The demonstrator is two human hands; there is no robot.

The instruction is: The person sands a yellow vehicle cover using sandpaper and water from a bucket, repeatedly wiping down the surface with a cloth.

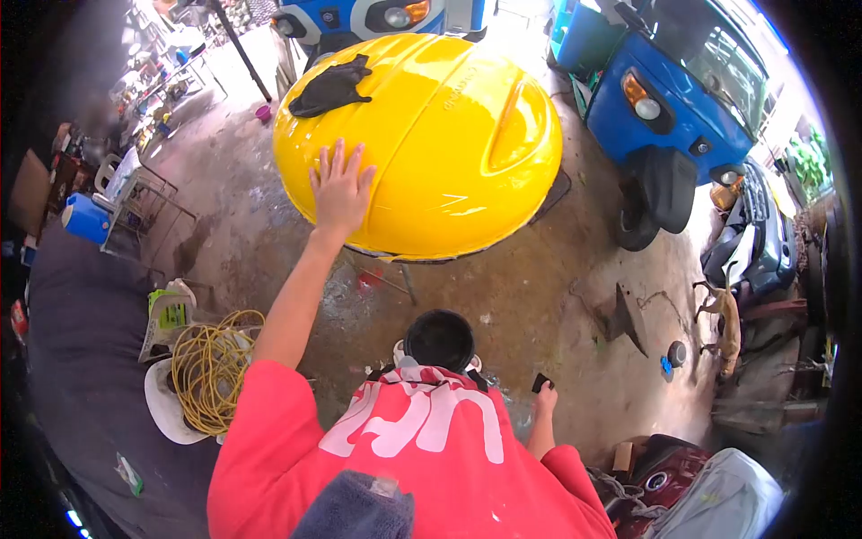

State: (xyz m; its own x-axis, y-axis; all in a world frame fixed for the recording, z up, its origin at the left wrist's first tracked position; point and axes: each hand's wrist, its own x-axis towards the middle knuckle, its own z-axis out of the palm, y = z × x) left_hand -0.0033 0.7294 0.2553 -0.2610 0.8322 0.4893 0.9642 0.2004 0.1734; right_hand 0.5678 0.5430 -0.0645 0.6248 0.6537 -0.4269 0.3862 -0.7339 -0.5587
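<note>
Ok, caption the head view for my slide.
Left hand spread on a glossy yellow shell, right hand holding a small black object.

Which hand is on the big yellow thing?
The left hand, with its fingers spread on the yellow thing. The right hand is away from it, holding a small black thing.

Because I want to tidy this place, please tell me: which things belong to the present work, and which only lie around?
Likely in the work:
yellow shell, under the left hand
small black object, in the right hand
perhaps black cloth, on the shell

Apparently lying about:
yellow coil
blue container
pink pot
</note>
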